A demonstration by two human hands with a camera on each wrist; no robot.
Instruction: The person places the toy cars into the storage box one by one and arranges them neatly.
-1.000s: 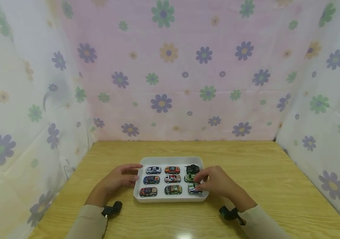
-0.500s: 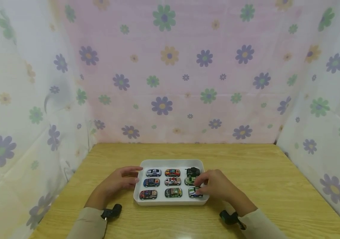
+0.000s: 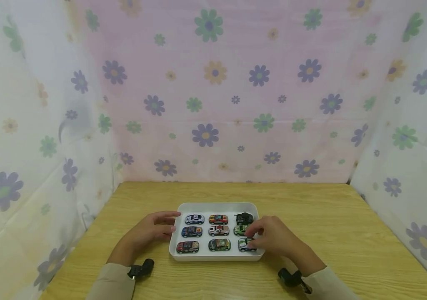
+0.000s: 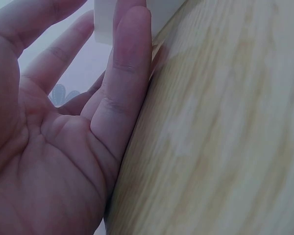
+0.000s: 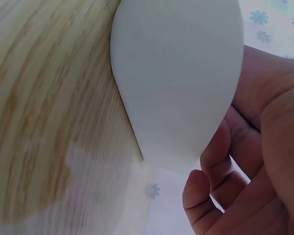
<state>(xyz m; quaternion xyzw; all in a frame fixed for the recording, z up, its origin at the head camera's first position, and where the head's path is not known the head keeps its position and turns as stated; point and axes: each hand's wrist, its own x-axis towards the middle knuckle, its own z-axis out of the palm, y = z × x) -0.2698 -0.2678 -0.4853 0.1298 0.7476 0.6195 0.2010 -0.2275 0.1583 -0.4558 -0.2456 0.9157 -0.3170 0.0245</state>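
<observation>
A white tray (image 3: pixel 217 258) holds several small toy cars in rows. My right hand (image 3: pixel 275 237) reaches over its right rim, the thumb and a bent index finger at the white, green and blue toy car (image 3: pixel 242 244) in the front right corner, seeming to pinch it. Just behind are a green toy car (image 3: pixel 239 229) and a dark toy tank (image 3: pixel 245 218), the green car partly covered by my fingers. At the tray's left side, my left hand (image 3: pixel 146 231) rests with loosely extended fingers touching the rim. Only the tray's outer wall (image 5: pixel 176 73) shows in the right wrist view.
The tray stands on a wood-grain table (image 3: pixel 310 208). Flower-printed curtains (image 3: pixel 217 96) enclose the back and both sides. Other toy cars, such as a red and black one (image 3: pixel 188 247) and a white and red one (image 3: pixel 218 230), sit in the left and middle columns.
The whole scene has shifted slightly downward in the head view. Both hands and the toy cars keep nearly the same places relative to the tray.
</observation>
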